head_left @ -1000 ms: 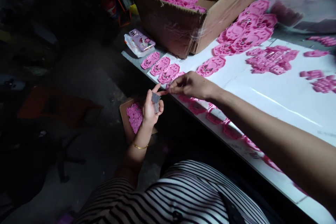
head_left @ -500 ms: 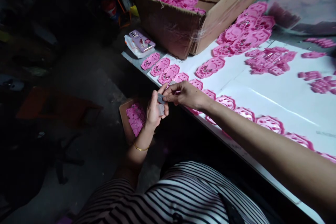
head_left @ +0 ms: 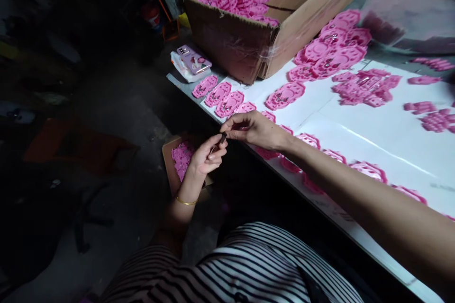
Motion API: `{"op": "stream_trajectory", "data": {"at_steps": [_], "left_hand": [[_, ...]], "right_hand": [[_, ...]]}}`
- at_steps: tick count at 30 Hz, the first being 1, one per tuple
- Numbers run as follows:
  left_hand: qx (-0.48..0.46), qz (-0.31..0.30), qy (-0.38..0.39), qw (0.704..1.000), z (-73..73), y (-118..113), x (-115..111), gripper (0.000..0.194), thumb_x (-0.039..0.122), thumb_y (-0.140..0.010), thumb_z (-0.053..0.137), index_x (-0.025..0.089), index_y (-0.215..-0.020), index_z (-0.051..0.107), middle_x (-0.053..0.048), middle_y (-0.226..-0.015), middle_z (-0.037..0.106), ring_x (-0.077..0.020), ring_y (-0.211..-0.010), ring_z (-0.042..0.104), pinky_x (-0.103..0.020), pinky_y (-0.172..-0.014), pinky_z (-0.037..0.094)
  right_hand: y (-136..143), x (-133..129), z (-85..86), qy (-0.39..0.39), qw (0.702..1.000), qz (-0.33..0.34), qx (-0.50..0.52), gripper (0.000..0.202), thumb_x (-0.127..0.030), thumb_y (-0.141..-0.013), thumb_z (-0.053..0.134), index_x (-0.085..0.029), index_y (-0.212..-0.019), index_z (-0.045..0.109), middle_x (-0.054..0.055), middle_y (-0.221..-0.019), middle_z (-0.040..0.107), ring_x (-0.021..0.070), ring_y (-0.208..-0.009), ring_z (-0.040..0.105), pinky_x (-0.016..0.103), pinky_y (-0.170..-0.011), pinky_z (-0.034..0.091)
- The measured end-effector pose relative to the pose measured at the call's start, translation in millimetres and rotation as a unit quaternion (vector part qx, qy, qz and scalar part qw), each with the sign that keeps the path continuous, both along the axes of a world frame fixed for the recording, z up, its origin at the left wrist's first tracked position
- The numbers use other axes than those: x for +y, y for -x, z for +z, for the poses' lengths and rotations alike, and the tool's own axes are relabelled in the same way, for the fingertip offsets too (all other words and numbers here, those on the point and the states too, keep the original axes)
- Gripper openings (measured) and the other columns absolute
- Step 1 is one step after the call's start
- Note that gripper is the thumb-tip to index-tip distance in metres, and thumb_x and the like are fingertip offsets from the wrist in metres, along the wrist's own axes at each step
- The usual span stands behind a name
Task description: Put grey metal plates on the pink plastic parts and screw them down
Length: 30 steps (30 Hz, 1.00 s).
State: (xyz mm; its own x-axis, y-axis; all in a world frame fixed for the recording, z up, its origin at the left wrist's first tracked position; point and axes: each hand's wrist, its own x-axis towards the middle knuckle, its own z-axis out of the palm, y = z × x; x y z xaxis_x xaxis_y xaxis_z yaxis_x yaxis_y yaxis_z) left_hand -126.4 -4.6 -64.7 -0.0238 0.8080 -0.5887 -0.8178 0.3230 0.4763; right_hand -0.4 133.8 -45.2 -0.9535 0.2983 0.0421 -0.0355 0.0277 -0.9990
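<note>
My left hand (head_left: 206,155) is raised off the table's near edge, its fingers curled and its thumb pressed on a small dark grey piece (head_left: 223,138). From the other side, the thumb and fingertips of my right hand (head_left: 249,129) pinch at that same piece, so the hands meet there. The piece is mostly covered by fingers, and its exact kind does not show. Any light grey pieces inside my left palm are hidden by the curled fingers. Beside and under my right arm runs a row of pink oval plastic parts (head_left: 230,103) along the table edge.
A cardboard box (head_left: 231,40) of pink parts stands at the back, a phone (head_left: 194,59) beside it. More pink parts lie in a heap (head_left: 334,49) and a pile (head_left: 368,86) on the white-covered table (head_left: 320,109). Below, a smaller box (head_left: 169,165) holds pink pieces.
My left hand has turned and its fingers have curled in over the palm, where light grey pieces showed before. The dark grey piece now sits between both hands' fingertips.
</note>
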Motion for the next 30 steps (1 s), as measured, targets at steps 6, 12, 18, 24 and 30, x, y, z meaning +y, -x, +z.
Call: {"op": "stream_trajectory", "data": {"at_steps": [6,12,18,24,30], "left_hand": [[0.132,0.035,-0.019,0.99,-7.8,-3,4,0.028,0.039,-0.088,0.059,0.012,-0.084,0.064,0.005,-0.058,0.051,0.002,-0.031,0.027,-0.01,-0.028,0.011],[0.344,0.143,-0.018,0.928,-23.8,7,13,0.039,0.052,-0.076,0.067,0.012,-0.079,0.064,0.011,-0.043,0.032,-0.0003,-0.031,0.023,-0.014,-0.031,0.01],[0.409,0.175,-0.013,0.896,-27.6,12,24,0.039,0.052,-0.075,0.067,0.014,-0.086,0.064,0.012,-0.044,0.029,-0.0009,-0.033,0.021,-0.015,-0.033,0.009],[0.445,0.175,-0.004,0.879,-37.1,15,36,0.043,0.053,-0.075,0.068,0.016,-0.094,0.063,0.011,-0.045,0.033,-0.0016,-0.034,0.023,-0.016,-0.034,0.011],[0.447,0.164,-0.003,0.879,-38.1,16,39,0.044,0.054,-0.075,0.068,0.016,-0.097,0.063,0.011,-0.045,0.036,-0.0016,-0.034,0.024,-0.015,-0.033,0.011]], "right_hand": [[4,25,6.2,0.016,0.994,-0.1,-0.03,0.037,-0.045,-0.066,0.079,-0.011,-0.078,0.07,0.002,-0.065,0.063,0.0115,-0.056,0.053,0.023,-0.054,0.041],[28,65,5.6,-0.079,0.95,-0.234,-0.191,0.01,-0.015,-0.07,0.078,-0.01,-0.068,0.07,0.004,-0.062,0.064,0.0112,-0.056,0.053,0.022,-0.054,0.04],[50,67,2.6,-0.178,0.925,-0.195,-0.271,0.008,-0.02,-0.071,0.077,-0.014,-0.075,0.073,0.004,-0.072,0.067,0.0152,-0.068,0.059,0.023,-0.06,0.044],[54,65,6.3,-0.209,0.905,-0.183,-0.322,0.009,-0.022,-0.071,0.075,-0.015,-0.075,0.071,0.005,-0.072,0.065,0.0171,-0.07,0.059,0.027,-0.066,0.047],[56,63,11.4,-0.232,0.891,-0.16,-0.356,0.007,-0.025,-0.074,0.073,-0.018,-0.076,0.071,0.003,-0.074,0.064,0.0175,-0.073,0.059,0.028,-0.069,0.047]]}}
